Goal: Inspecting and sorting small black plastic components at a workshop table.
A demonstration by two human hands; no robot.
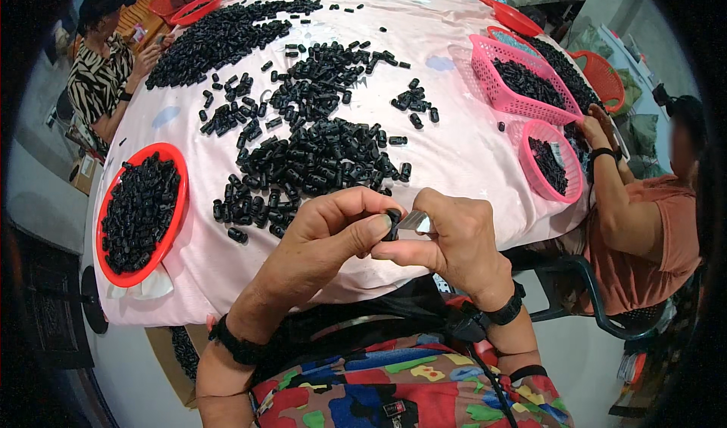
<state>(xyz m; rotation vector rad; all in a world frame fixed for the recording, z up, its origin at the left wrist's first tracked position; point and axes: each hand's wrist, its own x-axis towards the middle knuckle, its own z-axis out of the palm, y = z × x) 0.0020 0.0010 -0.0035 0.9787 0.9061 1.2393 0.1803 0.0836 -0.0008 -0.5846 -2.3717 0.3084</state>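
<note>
A small black cylindrical plastic part (392,224) sits between your hands, raised just over the near side of the table. Your left hand (333,231) is pinched nearly closed on it, thumb and forefinger gripping its sides. Your right hand (458,235) is curled tight around a short metal blade (414,222), whose end meets the part or lies right beside it; you cannot tell contact from this view. A black wristband (236,341) circles your left wrist, and a dark band (509,307) your right. Below the table edge at left, a cardboard box (166,360) holds dark pieces.

Just beyond your hands, a loose heap of black cylindrical parts (318,159) spreads over the pink tablecloth (447,155). To your left stands a red tray (183,189) filled with similar parts; to your right, a round pink basket (573,177) holds slim black pieces. Behind that is a rectangular pink basket (496,99) with more of them. A co-worker in an orange-brown top (644,231) sits by the baskets.

Farther off, a small cluster of parts (415,106) lies apart from the heap. Toward the far left a co-worker in a patterned shirt (102,76) sits beside a second, larger heap (219,46).
</note>
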